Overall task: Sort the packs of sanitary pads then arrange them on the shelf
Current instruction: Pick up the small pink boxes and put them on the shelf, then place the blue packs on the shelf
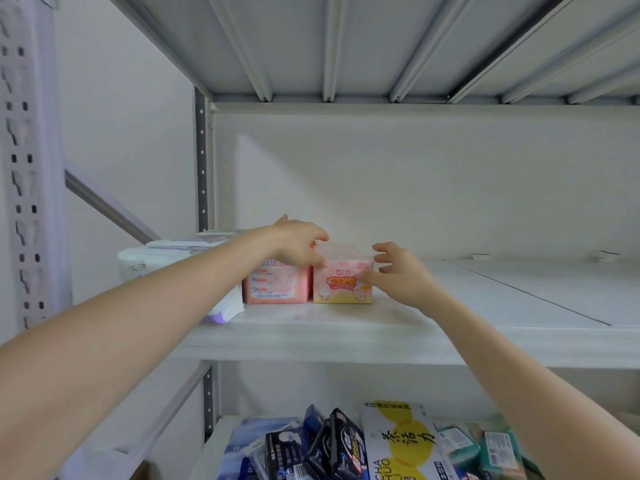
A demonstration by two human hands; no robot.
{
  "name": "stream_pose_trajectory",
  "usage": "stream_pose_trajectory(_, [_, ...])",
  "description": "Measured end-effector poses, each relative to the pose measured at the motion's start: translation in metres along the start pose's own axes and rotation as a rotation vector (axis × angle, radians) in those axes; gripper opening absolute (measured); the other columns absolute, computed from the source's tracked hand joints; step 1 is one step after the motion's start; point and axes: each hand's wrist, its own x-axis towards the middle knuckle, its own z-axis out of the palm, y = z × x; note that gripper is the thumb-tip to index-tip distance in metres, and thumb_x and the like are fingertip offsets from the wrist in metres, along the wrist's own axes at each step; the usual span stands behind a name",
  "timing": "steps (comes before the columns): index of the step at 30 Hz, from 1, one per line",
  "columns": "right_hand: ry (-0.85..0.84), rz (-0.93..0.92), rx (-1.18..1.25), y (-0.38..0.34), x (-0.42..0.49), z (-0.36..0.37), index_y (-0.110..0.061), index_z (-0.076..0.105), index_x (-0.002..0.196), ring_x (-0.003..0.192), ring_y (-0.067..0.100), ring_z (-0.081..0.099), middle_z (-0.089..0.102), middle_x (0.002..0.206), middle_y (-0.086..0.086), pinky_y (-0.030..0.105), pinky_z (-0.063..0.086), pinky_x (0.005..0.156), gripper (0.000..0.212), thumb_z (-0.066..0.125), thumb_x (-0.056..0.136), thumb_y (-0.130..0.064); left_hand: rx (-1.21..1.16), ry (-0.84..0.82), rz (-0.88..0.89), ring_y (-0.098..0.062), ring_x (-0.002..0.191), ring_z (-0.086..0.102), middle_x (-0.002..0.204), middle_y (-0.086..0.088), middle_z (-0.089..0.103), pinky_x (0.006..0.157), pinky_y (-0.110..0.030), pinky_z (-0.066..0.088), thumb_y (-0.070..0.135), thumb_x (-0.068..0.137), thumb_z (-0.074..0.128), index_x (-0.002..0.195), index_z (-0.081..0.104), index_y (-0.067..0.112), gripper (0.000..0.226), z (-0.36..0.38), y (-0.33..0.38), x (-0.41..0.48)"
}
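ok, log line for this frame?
pink-yellow pack: on middle shelf, beside pink pack | left hand: touches its top-left edge | right hand: open, at its right side

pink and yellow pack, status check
Left hand grips top of pink and yellow pack; right hand open at its right side. Pack upright on shelf, beside pink pack.

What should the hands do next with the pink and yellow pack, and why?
Probably let go. The pink-and-yellow pack already stands on the shelf, close beside the pink pack, fronts about level. The left hand holds its top and the right hand only touches its side. More mixed packs wait on the lower shelf.
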Motion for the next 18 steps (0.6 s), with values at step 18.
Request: stream_pose_trajectory(18, [0.064, -0.26, -0.84, 0.015, -0.167, -0.013, -0.018, 0.015, 0.152, 0.149, 0.023, 0.007, 0.012, 0.161, 0.006, 0.052, 0.005, 0.117, 0.064, 0.037, 0.097, -0.043, -0.024, 0.361, -0.157, -0.019, 0.149, -0.008, 0.163, -0.002, -0.006, 0.118, -0.041, -0.009, 0.044, 0.098, 0.039, 0.155, 0.0, 0.019, 0.073, 0.116, 0.096, -0.167])
